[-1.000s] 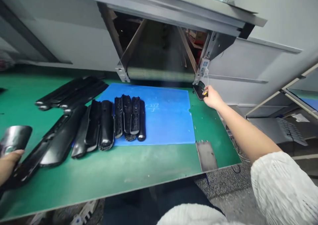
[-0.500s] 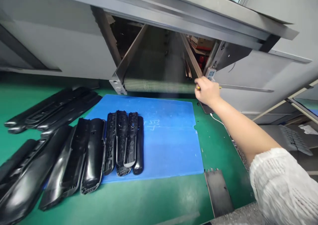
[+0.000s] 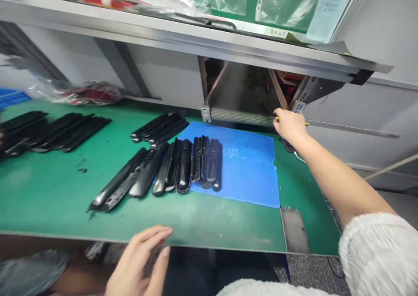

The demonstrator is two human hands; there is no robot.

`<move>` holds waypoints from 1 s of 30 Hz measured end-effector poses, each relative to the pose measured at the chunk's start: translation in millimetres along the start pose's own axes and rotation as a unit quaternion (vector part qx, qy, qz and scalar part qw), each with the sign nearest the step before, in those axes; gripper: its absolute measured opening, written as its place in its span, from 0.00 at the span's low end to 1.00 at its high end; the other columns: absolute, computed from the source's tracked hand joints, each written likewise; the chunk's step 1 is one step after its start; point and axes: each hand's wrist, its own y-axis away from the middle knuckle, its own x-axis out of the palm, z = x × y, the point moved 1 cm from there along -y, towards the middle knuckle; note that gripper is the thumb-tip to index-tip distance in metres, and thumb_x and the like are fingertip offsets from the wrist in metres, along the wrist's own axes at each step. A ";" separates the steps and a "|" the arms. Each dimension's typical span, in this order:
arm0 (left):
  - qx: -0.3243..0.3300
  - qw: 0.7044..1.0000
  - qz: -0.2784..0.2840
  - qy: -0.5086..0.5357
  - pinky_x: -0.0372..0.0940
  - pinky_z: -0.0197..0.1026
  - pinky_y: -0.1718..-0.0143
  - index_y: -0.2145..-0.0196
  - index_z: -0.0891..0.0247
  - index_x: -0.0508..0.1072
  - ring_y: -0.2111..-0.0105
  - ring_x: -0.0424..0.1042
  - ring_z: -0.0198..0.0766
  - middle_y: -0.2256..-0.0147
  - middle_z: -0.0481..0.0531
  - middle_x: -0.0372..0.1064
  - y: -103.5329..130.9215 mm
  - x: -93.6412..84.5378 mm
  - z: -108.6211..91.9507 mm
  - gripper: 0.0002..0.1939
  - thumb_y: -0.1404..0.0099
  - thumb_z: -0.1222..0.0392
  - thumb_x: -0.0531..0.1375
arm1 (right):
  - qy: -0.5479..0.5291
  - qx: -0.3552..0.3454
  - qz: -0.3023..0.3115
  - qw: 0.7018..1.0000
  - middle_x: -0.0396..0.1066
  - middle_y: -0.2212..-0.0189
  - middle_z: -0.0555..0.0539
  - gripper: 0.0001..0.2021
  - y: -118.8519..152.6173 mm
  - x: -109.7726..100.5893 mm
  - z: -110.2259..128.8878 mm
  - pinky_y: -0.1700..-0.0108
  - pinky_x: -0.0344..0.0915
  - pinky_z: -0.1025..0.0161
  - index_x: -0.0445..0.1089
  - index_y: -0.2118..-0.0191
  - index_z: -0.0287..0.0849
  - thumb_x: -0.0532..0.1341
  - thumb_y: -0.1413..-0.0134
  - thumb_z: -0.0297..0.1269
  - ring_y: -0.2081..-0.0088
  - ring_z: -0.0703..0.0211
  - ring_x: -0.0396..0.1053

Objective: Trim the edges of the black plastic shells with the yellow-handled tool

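Observation:
My right hand (image 3: 291, 124) is at the right end of the conveyor's roller, fingers closed around a thin yellow stick-like tool (image 3: 307, 124). Only the tool's ends show on either side of the fist; its kind I cannot make out. Low in the view, my left hand (image 3: 140, 261) hovers at the table's front edge, fingers stretched and thumb apart, holding nothing. Between the hands lies a blue sheet (image 3: 248, 169) with long black plastic shells (image 3: 214, 161) on its left part. More glossy black shells (image 3: 150, 169) lie in a slanted row left of them.
A conveyor belt (image 3: 248, 87) comes through an opening under a metal shelf (image 3: 183, 35). Further black shells (image 3: 160, 126) lie behind, and others (image 3: 75, 130) at the left. A flat grey plate (image 3: 295, 230) is at the right. Another person's leg (image 3: 81, 274) shows at lower left.
The view has swung left and back, so more of the table shows. My left hand has come into view. My right hand stays near the roller's end with the yellow tool.

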 end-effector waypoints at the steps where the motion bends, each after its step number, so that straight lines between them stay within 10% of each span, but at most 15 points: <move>1: 0.011 1.000 0.002 -0.002 0.69 0.43 0.50 0.49 0.56 0.75 0.52 0.76 0.44 0.50 0.55 0.71 2.1 -0.2 -11.6 0.11 0.28 0.64 0.59 | -0.011 -0.014 -0.029 0.999 0.80 0.54 0.39 0.16 23.5 -10.6 -1.0 0.58 0.64 0.58 0.73 0.46 0.41 0.56 0.34 0.35 0.55 0.46 0.76; 4: 0.035 0.999 0.010 0.021 0.68 0.44 0.45 0.43 0.57 0.72 0.46 0.73 0.46 0.45 0.58 0.69 -2.9 -1.2 -45.0 0.17 0.27 0.65 0.58 | -0.146 -0.083 -0.160 0.973 0.80 0.65 0.45 0.09 97.7 -50.2 2.5 0.63 0.63 0.61 0.77 0.56 0.43 0.62 0.38 0.39 0.65 0.54 0.76; 8: 0.001 0.976 0.117 0.182 0.62 0.53 0.35 0.35 0.57 0.68 0.36 0.66 0.53 0.37 0.62 0.66 -16.4 12.4 -87.3 0.23 0.25 0.55 0.58 | -0.354 -0.219 -0.034 0.909 0.77 0.71 0.53 0.04 175.0 -92.0 37.7 0.68 0.63 0.67 0.77 0.62 0.44 0.64 0.39 0.35 0.74 0.66 0.70; 11: -0.081 0.838 0.259 0.473 0.74 0.47 0.54 0.39 0.61 0.69 0.58 0.78 0.47 0.53 0.62 0.75 -3.0 39.8 -109.8 0.25 0.24 0.42 0.53 | -0.434 -0.256 0.070 0.861 0.77 0.71 0.54 0.03 212.3 -89.7 78.3 0.67 0.64 0.67 0.77 0.63 0.44 0.65 0.40 0.33 0.73 0.66 0.70; 15: -0.257 0.644 0.180 0.697 0.58 0.34 0.84 0.48 0.60 0.67 0.86 0.59 0.28 0.70 0.47 0.68 46.5 63.0 -113.0 0.26 0.24 0.35 0.48 | -0.515 -0.150 -0.024 0.843 0.74 0.68 0.50 0.08 271.9 -46.8 128.1 0.63 0.68 0.63 0.76 0.57 0.46 0.68 0.39 0.42 0.67 0.61 0.70; 20: -0.328 0.675 0.051 0.659 0.56 0.34 0.84 0.54 0.63 0.70 0.86 0.59 0.30 0.76 0.45 0.65 93.0 45.0 -99.9 0.29 0.25 0.32 0.48 | -0.608 -0.261 0.067 0.747 0.72 0.68 0.50 0.05 340.1 -1.7 190.3 0.67 0.67 0.65 0.78 0.61 0.47 0.69 0.38 0.41 0.70 0.64 0.69; 23: -0.369 0.686 0.032 0.626 0.55 0.33 0.85 0.54 0.64 0.70 0.87 0.59 0.29 0.76 0.46 0.66 109.6 24.2 -92.0 0.27 0.24 0.35 0.50 | -0.677 -0.175 0.048 0.713 0.72 0.73 0.51 0.11 351.7 -0.7 215.6 0.70 0.67 0.65 0.76 0.67 0.45 0.63 0.32 0.40 0.73 0.64 0.70; 26: -0.391 0.644 -0.005 0.658 0.56 0.34 0.85 0.44 0.63 0.68 0.88 0.57 0.28 0.72 0.47 0.69 124.6 1.4 -82.2 0.27 0.23 0.38 0.47 | -0.702 -0.115 -0.038 0.702 0.73 0.73 0.50 0.13 352.0 -14.3 227.7 0.71 0.68 0.62 0.76 0.64 0.46 0.61 0.31 0.47 0.74 0.61 0.70; 30: -0.368 0.620 -0.117 0.683 0.58 0.34 0.83 0.38 0.61 0.65 0.87 0.57 0.28 0.72 0.46 0.68 138.9 -31.6 -66.3 0.26 0.23 0.43 0.46 | -0.652 -0.249 -0.051 0.715 0.76 0.69 0.47 0.16 337.8 -28.1 259.6 0.63 0.72 0.56 0.77 0.51 0.49 0.63 0.34 0.54 0.69 0.57 0.72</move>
